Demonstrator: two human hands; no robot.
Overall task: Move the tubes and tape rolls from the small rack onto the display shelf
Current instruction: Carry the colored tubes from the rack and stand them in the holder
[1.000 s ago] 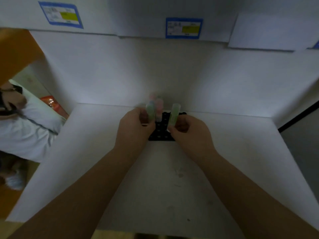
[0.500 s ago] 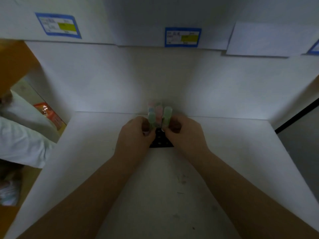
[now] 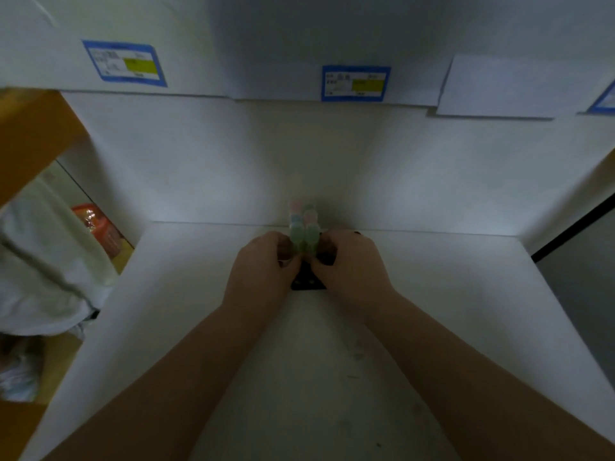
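Observation:
A small black rack [image 3: 307, 281] with round holes sits on the white shelf [image 3: 432, 294], near its back wall. Several pale tubes [image 3: 303, 227], green, pink and blue, stand upright and close together in the rack's far end. My left hand [image 3: 263, 264] is curled against the left side of the front green tube. My right hand [image 3: 349, 264] is curled against the right side of the neighbouring green tube. The fingertips and the tubes' lower ends are hidden between the hands. No tape rolls are visible.
The shelf's white back wall rises behind the tubes, with blue-bordered labels [image 3: 355, 83] on the shelf edge above. A person in white clothing [image 3: 43, 261] and an orange packet [image 3: 95, 224] are at the left, beyond the shelf side. A dark strip [image 3: 572, 227] borders the right.
My right hand has brought its green tube leftward in against the other tubes, and both hands have closed in around the group. The view has tilted slightly downward.

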